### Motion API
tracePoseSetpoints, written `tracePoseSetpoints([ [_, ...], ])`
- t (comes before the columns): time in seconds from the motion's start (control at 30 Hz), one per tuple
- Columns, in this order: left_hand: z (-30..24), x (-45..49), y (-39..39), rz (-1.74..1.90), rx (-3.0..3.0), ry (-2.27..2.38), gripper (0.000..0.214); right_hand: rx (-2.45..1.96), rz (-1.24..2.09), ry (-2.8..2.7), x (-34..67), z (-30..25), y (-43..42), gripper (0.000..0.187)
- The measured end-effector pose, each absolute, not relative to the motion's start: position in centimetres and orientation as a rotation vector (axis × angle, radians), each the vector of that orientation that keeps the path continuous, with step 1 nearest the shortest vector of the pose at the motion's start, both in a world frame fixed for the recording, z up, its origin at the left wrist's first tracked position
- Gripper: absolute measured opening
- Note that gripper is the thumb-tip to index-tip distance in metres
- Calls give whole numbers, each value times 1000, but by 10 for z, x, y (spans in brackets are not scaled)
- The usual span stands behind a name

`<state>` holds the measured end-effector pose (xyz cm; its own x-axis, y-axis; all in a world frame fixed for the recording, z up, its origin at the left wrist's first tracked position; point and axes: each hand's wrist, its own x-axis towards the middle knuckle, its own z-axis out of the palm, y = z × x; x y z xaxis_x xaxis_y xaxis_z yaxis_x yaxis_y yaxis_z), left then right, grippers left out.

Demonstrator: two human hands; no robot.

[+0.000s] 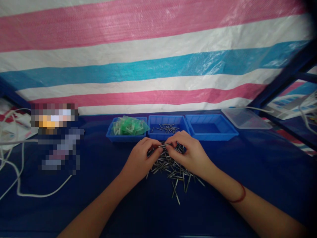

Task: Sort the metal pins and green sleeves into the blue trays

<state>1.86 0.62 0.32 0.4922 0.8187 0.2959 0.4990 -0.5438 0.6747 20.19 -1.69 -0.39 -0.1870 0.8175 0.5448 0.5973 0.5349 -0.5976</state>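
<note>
A thin metal rod [164, 145] is held level above a loose pile of similar metal rods [170, 165]. My left hand [143, 155] pinches its left end between thumb and fingers. At the other end, the fingertips of my right hand [190, 152] close on it. Both hands hide part of the pile. Just behind them, the middle blue bin [183, 124] has several rods scattered on its floor. The rods' exact kind is too small to make out.
A left blue bin [127, 138] holds green-tinted plastic packets [128, 126]. The right blue bin [223, 134] adjoins the middle one. Behind it lies a clear plastic lid [247, 119]. White cables [37, 195] run along the left. A striped sheet [158, 66] hangs behind the dark blue table [123, 211].
</note>
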Motion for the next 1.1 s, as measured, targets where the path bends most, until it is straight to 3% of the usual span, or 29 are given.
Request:
tracePoseSetpoints([
  [0.17,4,16,7,920,2228,1103,6,-1125,209,-2000,206,-4,-14,11],
  [0.3,3,15,7,908,2213,1142,21,-1222,113,-1980,211,-5,-8,19],
  [0.63,-3,5,11,541,2565,1174,22,-1577,-295,-1858,215,-15,15,25],
  [0.87,4,8,15,185,2891,1215,20,-1574,-242,-1870,210,-10,4,23],
  [1.1,4,15,19,52,2977,1194,16,-1476,-177,-1933,205,-5,-9,18],
])
